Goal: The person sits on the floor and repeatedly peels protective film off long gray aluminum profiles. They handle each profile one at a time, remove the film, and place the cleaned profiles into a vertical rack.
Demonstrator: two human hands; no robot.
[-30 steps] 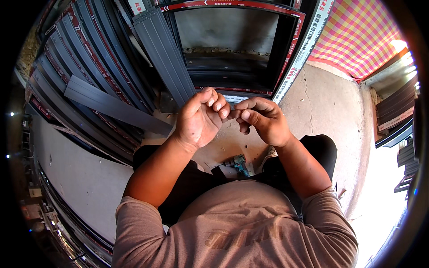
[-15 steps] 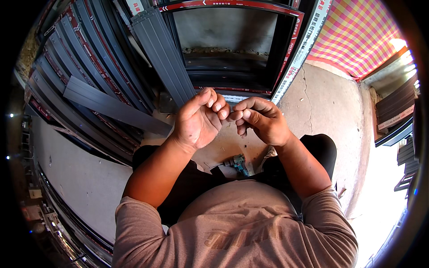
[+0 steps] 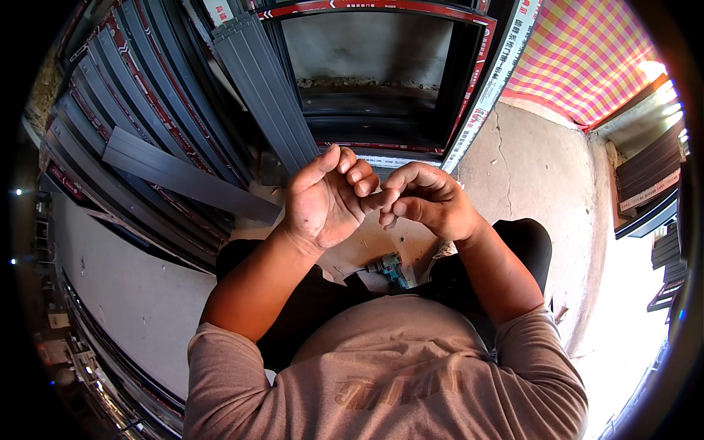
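Note:
My left hand (image 3: pixel 321 202) is raised in front of me, palm facing up. Its thumb stands apart, several fingers curl loosely, and the little finger reaches toward the other hand. The palm carries dark smudges and holds nothing that I can see. With thumb and fingertips, my right hand (image 3: pixel 440 209) pinches the end of that left little finger. Whether something tiny sits between them is hidden. Beyond both hands stands a dark window frame (image 3: pixel 381 147) with red and white protective strips. A teal and black cordless drill (image 3: pixel 391 269) lies on the floor below, between my legs.
Long dark grey profiles (image 3: pixel 150 84) are stacked at the left, with a loose flat strip (image 3: pixel 172 172) across them. A ribbed grey panel (image 3: pixel 264 92) leans beside the frame. A checked cloth (image 3: pixel 579 55) hangs at far right, above the cracked concrete floor (image 3: pixel 543 176).
The left little finger has stretched further into the right hand's pinch. My right thumb and fingers have shifted slightly over its tip. Surrounding things stay put.

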